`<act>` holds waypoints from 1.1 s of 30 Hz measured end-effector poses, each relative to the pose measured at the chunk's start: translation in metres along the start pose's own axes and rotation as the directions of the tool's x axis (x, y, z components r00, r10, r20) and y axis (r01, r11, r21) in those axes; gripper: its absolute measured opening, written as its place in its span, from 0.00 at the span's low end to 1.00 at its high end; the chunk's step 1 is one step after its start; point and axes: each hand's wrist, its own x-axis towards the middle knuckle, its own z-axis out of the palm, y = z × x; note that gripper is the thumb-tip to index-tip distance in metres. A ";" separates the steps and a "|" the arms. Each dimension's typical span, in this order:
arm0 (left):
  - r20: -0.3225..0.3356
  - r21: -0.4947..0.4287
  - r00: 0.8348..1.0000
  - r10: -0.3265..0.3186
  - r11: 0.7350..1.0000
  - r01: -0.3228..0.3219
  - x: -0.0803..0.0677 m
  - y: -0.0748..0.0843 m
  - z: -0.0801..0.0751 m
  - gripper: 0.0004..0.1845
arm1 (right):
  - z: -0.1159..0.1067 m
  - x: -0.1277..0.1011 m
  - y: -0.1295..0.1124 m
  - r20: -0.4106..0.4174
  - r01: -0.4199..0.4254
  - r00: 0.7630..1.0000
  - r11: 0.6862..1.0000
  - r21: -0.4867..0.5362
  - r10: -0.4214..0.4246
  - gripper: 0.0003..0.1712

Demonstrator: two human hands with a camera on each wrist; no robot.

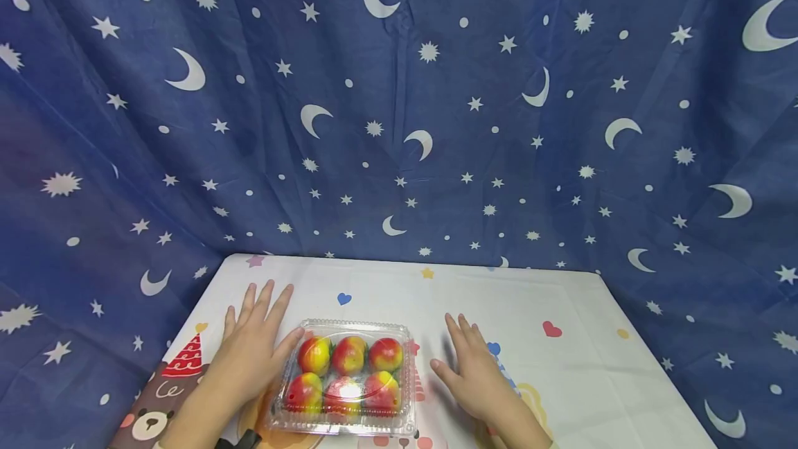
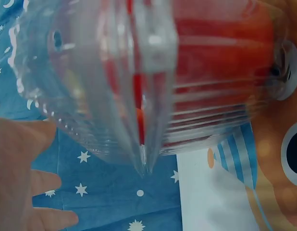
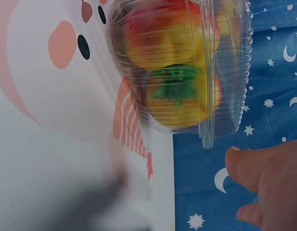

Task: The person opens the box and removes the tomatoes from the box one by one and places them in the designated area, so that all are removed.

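A clear plastic clamshell box [image 1: 404,421] with its lid down sits on the table near the front. Inside it are several round red-and-yellow fruits [image 1: 349,356]; a green leafy patch [image 3: 175,82] shows on one in the right wrist view. My left hand [image 1: 252,345] is spread with straight fingers at the box's left side, thumb tip right at the rim's far left corner. To the right of the box, apart from it, my right hand [image 1: 476,373] hovers with fingers extended and holds nothing. Its thumb [image 3: 244,166] points toward the box's edge.
A white tablecloth [image 1: 499,296] printed with hearts, stars and cartoon bears covers the table. Behind it and along both sides hangs a dark blue curtain [image 1: 436,109] with moons and stars. A small black object [image 1: 246,439] shows at the bottom edge beside my left forearm.
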 end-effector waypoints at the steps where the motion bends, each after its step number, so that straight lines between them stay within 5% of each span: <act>1: -0.005 0.002 1.000 0.006 1.000 -0.006 0.000 0.000 0.000 0.45 | 0.000 0.000 0.000 -0.002 -0.005 1.000 1.000 0.014 0.005 0.50; 11: -0.047 -0.020 0.996 0.076 0.997 -0.077 -0.003 0.007 -0.002 0.44 | 0.001 0.002 -0.003 -0.108 0.014 0.994 0.991 0.134 0.000 0.43; 19: -0.117 -0.012 0.977 0.178 0.984 -0.180 -0.004 0.013 0.001 0.41 | 0.002 0.002 -0.002 -0.123 -0.014 0.991 0.967 0.254 0.047 0.39; 33: -0.141 0.054 0.953 0.269 0.963 -0.264 -0.010 0.025 0.000 0.44 | 0.009 -0.001 -0.003 -0.036 -0.099 0.990 0.858 0.505 0.135 0.33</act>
